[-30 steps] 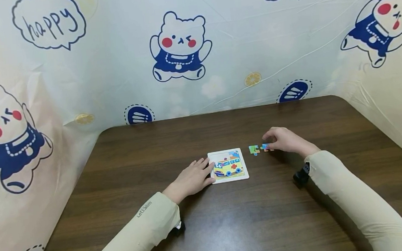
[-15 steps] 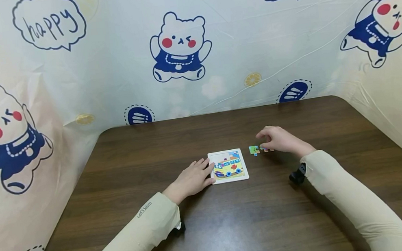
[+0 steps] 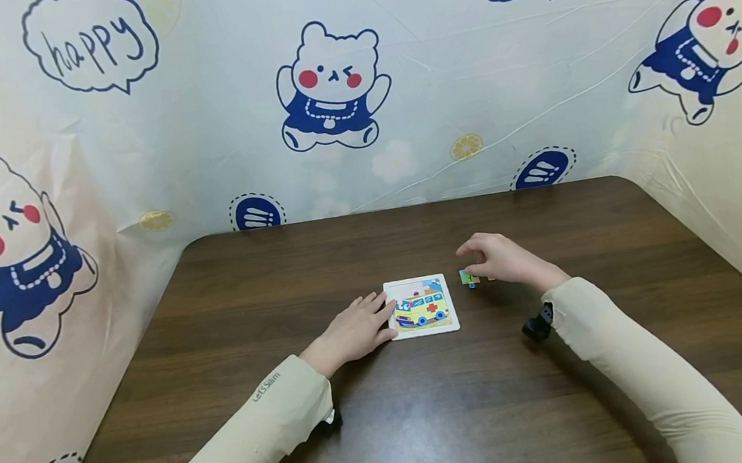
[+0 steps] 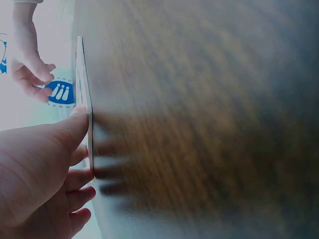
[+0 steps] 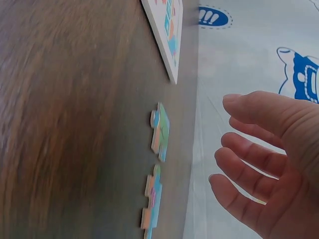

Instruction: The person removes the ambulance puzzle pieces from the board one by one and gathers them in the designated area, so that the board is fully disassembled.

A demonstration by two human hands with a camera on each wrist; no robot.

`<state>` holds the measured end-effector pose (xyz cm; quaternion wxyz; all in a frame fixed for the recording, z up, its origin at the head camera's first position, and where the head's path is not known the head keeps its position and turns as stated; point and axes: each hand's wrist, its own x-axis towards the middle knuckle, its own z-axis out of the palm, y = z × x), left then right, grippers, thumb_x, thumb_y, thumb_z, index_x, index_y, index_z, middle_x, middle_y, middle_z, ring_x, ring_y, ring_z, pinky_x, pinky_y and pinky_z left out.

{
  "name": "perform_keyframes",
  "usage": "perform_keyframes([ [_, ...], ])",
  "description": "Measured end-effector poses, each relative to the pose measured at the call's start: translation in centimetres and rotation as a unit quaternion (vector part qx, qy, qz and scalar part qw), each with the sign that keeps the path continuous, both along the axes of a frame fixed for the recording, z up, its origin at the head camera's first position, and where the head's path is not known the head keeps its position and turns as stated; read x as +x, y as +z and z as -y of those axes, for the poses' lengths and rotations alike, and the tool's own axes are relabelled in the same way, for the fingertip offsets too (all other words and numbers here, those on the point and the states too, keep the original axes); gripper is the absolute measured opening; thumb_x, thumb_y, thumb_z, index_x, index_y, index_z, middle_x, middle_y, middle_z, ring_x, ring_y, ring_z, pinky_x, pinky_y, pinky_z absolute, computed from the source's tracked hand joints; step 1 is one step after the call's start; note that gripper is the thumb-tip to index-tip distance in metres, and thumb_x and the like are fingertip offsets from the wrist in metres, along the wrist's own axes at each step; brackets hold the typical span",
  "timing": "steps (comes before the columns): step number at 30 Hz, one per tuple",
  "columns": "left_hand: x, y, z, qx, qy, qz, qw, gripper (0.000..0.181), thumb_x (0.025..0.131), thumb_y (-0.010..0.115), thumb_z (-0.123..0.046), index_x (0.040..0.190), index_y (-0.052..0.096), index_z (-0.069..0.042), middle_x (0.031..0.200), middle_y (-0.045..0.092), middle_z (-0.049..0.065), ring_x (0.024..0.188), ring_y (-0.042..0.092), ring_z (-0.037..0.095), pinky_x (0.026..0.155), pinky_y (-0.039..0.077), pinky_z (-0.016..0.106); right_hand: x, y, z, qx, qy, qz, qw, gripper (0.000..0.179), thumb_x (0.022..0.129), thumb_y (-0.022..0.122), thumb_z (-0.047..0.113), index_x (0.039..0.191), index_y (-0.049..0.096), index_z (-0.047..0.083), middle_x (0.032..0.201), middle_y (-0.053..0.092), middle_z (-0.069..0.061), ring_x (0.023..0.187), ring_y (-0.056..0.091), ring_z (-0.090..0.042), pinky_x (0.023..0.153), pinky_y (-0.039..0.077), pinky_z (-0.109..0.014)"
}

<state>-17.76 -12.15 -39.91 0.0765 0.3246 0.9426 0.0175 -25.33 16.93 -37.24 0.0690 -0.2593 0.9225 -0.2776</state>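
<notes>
A white-framed jigsaw board (image 3: pixel 425 333) with a yellow ambulance picture lies mid-table. My left hand (image 3: pixel 353 329) touches its left edge with extended fingers; in the left wrist view, the thumb (image 4: pixel 75 124) and fingertips meet the board's edge. To the board's right lies a green and blue jigsaw piece (image 3: pixel 468 277). Above it hovers my right hand (image 3: pixel 504 257), fingers loosely bent, with nothing between them. The right wrist view shows that piece (image 5: pixel 161 132) flat on the table, and a second blue, pink and orange piece (image 5: pixel 153 199) beside it, mostly hidden by my hand in the head view.
The brown wooden table (image 3: pixel 391 425) reaches back to a printed cloth backdrop (image 3: pixel 222 111) with cartoon bears, which also hangs along both sides. A black wrist camera (image 3: pixel 538 324) sits under my right wrist.
My right hand has moved left, from over the second jigsaw piece toward the green and blue one, and now covers more of the second. My left hand and the board have stayed put.
</notes>
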Motion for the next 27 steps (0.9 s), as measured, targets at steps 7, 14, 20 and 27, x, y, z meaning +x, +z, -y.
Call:
perform_keyframes([
  [7, 0.0, 0.0, 0.0, -0.001, -0.001, -0.001, 1.0000, 0.057, 0.095, 0.048, -0.038, 0.140, 0.038, -0.004, 0.144, 0.032, 0.017, 0.132, 0.028, 0.031, 0.106, 0.023, 0.043, 0.1, -0.1, 0.9, 0.003, 0.025, -0.018, 0.9995, 0.033, 0.082, 0.069, 0.008, 0.113, 0.062, -0.002, 0.102, 0.059, -0.016, 0.073, 0.051, -0.019, 0.063, 0.047, -0.030],
  [14, 0.0, 0.0, 0.0, -0.005, -0.001, -0.004, 1.0000, 0.057, 0.095, 0.048, -0.038, 0.140, 0.038, -0.005, 0.144, 0.032, 0.017, 0.132, 0.028, 0.031, 0.106, 0.023, 0.043, 0.4, -0.2, 2.0, 0.002, 0.036, -0.023, 0.9991, 0.032, 0.082, 0.070, 0.010, 0.111, 0.063, 0.000, 0.099, 0.059, -0.013, 0.072, 0.051, -0.018, 0.061, 0.046, -0.028],
  [20, 0.0, 0.0, 0.0, -0.006, 0.000, -0.006, 1.0000, 0.057, 0.095, 0.048, -0.038, 0.140, 0.038, -0.005, 0.143, 0.032, 0.017, 0.132, 0.028, 0.031, 0.106, 0.023, 0.043, 0.4, -0.5, 2.9, 0.006, 0.048, -0.026, 0.9985, 0.032, 0.081, 0.071, 0.011, 0.110, 0.064, 0.001, 0.100, 0.060, -0.010, 0.080, 0.053, -0.022, 0.064, 0.046, -0.029],
  [27, -0.1, 0.0, 0.0, -0.002, 0.004, -0.001, 1.0000, 0.057, 0.095, 0.049, -0.039, 0.140, 0.039, -0.005, 0.144, 0.032, 0.017, 0.132, 0.029, 0.031, 0.106, 0.023, 0.043, 0.4, -1.2, 3.8, 0.016, 0.063, -0.013, 0.9978, 0.031, 0.082, 0.071, 0.014, 0.111, 0.065, 0.003, 0.103, 0.060, -0.010, 0.080, 0.052, -0.023, 0.066, 0.045, -0.029],
])
